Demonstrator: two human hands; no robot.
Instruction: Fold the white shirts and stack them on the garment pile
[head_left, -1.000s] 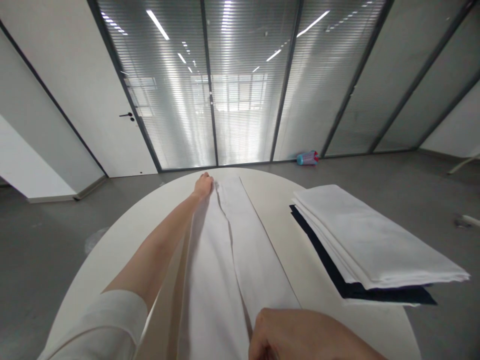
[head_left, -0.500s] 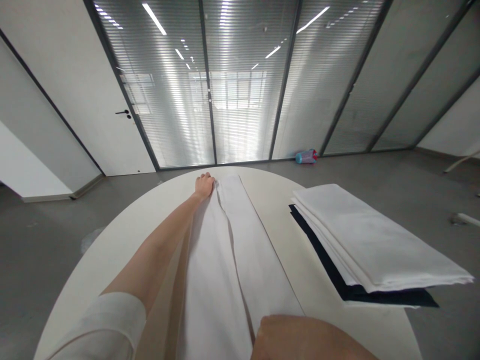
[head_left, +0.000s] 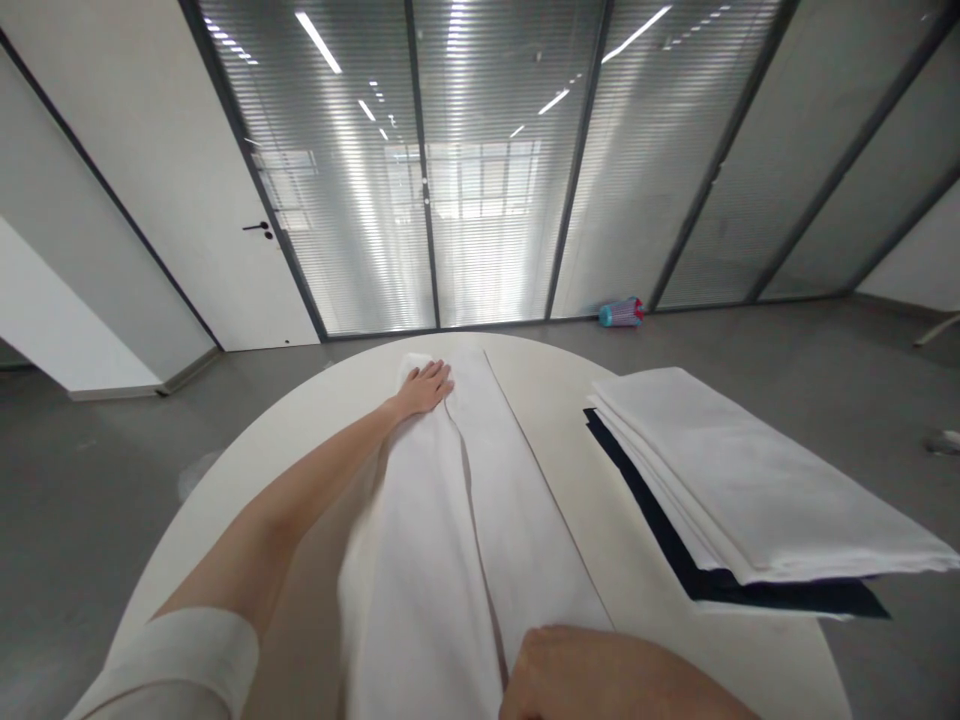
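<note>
A long white cloth (head_left: 517, 500) lies folded lengthwise on the round table, with a seam-like fold line running along its middle. At the far end my left hand (head_left: 426, 388) rests flat on it, fingers stretched out and spread. Close to me, at the bottom of the view, my right hand (head_left: 577, 672) is curled at the near end of the cloth; its fingertips are mostly hidden, and it appears to grip the cloth edge. The cloth's left side hangs loose and blurred beside my left forearm.
A stack of folded white cloths (head_left: 757, 470) with a dark navy cloth (head_left: 660, 530) low in it lies on the right of the round white table (head_left: 300, 430), overhanging its edge. Beyond stand a glass partition and a door (head_left: 247, 270). A blue-and-red item (head_left: 621, 312) lies on the floor.
My left hand has shifted slightly right and toward me, from curled at the cloth's far corner to flat on top. The cloth's left side has moved. My right hand stays put.
</note>
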